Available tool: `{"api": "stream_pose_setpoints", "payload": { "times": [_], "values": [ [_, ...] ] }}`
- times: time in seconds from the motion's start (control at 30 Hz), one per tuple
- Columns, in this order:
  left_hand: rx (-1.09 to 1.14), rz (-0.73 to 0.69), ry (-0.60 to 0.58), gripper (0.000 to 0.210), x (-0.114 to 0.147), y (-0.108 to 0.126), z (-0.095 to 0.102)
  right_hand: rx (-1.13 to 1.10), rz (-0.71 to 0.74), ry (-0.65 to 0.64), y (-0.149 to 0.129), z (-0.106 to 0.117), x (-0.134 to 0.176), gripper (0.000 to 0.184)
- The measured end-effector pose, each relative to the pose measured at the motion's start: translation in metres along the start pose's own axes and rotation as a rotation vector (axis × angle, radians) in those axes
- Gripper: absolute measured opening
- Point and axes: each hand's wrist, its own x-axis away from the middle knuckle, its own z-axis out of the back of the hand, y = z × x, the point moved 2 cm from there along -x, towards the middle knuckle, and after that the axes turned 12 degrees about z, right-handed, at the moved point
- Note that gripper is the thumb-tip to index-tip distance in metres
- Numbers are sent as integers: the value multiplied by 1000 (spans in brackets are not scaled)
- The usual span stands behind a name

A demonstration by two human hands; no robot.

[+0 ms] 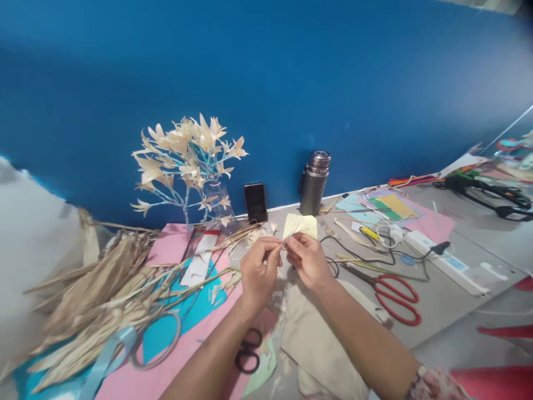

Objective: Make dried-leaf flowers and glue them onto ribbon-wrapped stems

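Observation:
My left hand (262, 269) and my right hand (307, 260) meet over the middle of the table, fingertips pinched close together. Something small and thin sits between them, too small to name. Just beyond the fingers lies a pale yellow paper (300, 222) with bits of material on it. Beneath my right forearm is a beige cloth (308, 322). Black-handled scissors (250, 351) lie beside my left forearm, their blades not clearly visible.
Handmade cream flowers (187, 150) stand at back left near dried husks (95, 294). A phone (255, 202) and a steel flask (315, 183) stand by the blue wall. Red-handled scissors (397, 297), a power strip (447, 264) and a blue ribbon roll (177, 333) lie around.

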Motion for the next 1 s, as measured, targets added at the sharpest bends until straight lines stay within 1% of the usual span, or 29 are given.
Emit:
{"api": "stream_pose_setpoints", "payload": {
  "times": [0.07,0.13,0.17,0.2,0.23,0.27,0.3,0.37,0.4,0.43,0.47,0.53,0.6,0.67,0.8,1.0],
  "values": [
    [-99,-191,-35,12,2,1,1,3,-12,19,-2,1,-1,38],
    [-172,-345,-110,10,4,7,2,11,-12,32,-5,2,-3,38],
    [-192,-396,-170,8,4,11,2,14,-10,43,-7,3,-5,37],
    [-188,-415,-222,7,4,15,3,15,-10,54,-8,5,-6,37],
    [-160,-390,-246,9,3,19,5,15,-8,65,-9,6,-8,38],
    [-114,-322,-236,13,0,22,7,16,-3,76,-10,7,-9,37],
    [-60,-213,-199,17,-3,23,10,20,6,85,-10,8,-10,37],
    [34,74,-101,17,-9,21,13,45,32,79,-8,9,-10,34],
    [71,210,-88,14,-12,19,13,63,43,67,-6,10,-10,33],
    [104,325,-120,12,-14,15,11,81,52,53,-4,10,-9,32],
    [142,419,-176,13,-15,12,10,100,58,35,-1,11,-8,30],
    [209,553,-285,17,-16,6,6,141,74,4,4,12,-7,28],
    [221,639,-339,19,-15,2,5,185,97,-21,6,14,-6,26],
    [207,685,-357,22,-14,2,5,219,116,-36,7,16,-6,25],
    [234,723,-378,27,-14,5,6,257,131,-48,7,17,-7,25],
    [268,791,-423,27,-14,0,4,297,149,-57,9,17,-7,26]
  ]
}}
